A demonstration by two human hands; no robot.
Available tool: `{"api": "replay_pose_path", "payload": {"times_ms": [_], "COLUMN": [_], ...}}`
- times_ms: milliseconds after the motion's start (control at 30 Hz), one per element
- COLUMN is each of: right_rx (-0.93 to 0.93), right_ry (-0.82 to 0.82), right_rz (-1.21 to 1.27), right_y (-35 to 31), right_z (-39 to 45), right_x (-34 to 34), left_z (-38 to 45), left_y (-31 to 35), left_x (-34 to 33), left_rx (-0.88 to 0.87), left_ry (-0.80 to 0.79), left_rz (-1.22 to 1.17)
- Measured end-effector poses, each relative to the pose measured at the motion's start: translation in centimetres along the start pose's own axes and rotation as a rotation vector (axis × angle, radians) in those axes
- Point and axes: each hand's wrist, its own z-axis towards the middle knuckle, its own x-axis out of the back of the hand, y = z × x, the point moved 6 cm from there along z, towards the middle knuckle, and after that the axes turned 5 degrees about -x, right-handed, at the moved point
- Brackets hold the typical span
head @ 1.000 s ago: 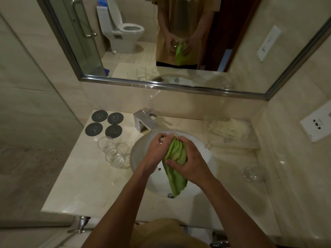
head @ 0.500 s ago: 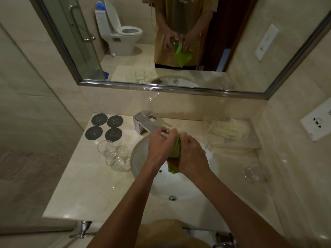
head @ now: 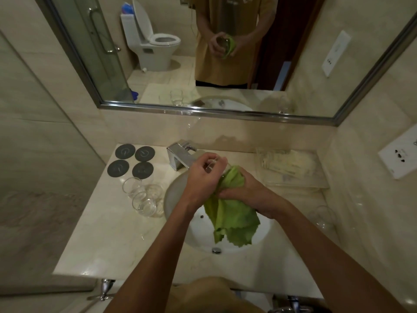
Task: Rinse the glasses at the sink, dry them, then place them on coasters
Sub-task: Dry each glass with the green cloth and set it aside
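Over the white sink (head: 196,231), my left hand (head: 203,177) grips a clear glass (head: 214,164), mostly hidden by my fingers. My right hand (head: 250,193) holds a green cloth (head: 232,213) against the glass, and the cloth's loose end hangs into the basin. Three clear glasses (head: 144,195) stand clustered on the counter left of the sink. Several dark round coasters (head: 132,161) lie bare behind them at the back left. Another clear glass (head: 321,216) stands on the counter at the right, near the wall.
A chrome faucet (head: 180,155) stands behind the sink. A clear tray (head: 291,170) with packets lies at the back right. The mirror (head: 216,53) spans the wall above the beige counter (head: 101,240). A glass shower wall is at the left, and a wall socket (head: 399,155) at the right.
The cloth was bunched tight between both hands half a second ago; now it has opened out and hangs down again. My left hand has lifted the glass a little toward the faucet.
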Motion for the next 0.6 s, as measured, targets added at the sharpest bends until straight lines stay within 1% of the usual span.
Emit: {"api": "replay_pose_path", "payload": {"times_ms": [67,100,200,233,267,300,333,400,467,533,600], "right_rx": [0.060,0.109,0.364,0.438,0.483,0.507,0.506,0.424,0.305,0.199,0.133], "right_ry": [0.151,0.245,0.622,0.727,0.790,0.818,0.802,0.701,0.605,0.466,0.306], "right_rz": [-0.235,-0.404,-0.918,-1.029,-1.077,-1.066,-1.008,-0.876,-0.742,-0.495,-0.279], "right_y": [-1.0,-1.7,-3.4,-3.4,-3.2,-3.0,-2.8,-2.4,-1.9,-1.7,-1.7], "right_z": [-0.3,-0.6,-1.3,-1.3,-1.4,-1.3,-1.1,-0.7,-0.4,-0.6,-1.0], "right_x": [0.4,0.4,-0.5,-1.0,-1.3,-1.4,-1.1,-0.5,0.3,1.1,1.9], "left_z": [0.0,0.0,0.1,0.3,0.5,0.6,0.7,1.0,1.0,0.9,0.8], "left_y": [0.0,0.0,0.2,0.2,0.2,0.1,0.0,-0.4,-0.4,-0.2,-0.1], "left_x": [0.0,-0.1,-0.3,-0.4,-0.4,-0.6,-0.7,-0.7,-0.6,-0.1,0.6], "left_rx": [0.008,0.010,0.016,0.026,0.035,0.047,0.066,0.128,0.152,0.122,0.053], "left_ry": [0.021,0.046,0.151,0.176,0.192,0.194,0.184,0.105,-0.064,-0.243,-0.361], "left_rz": [0.000,0.016,0.081,0.102,0.125,0.145,0.166,0.227,0.269,0.320,0.399]}}
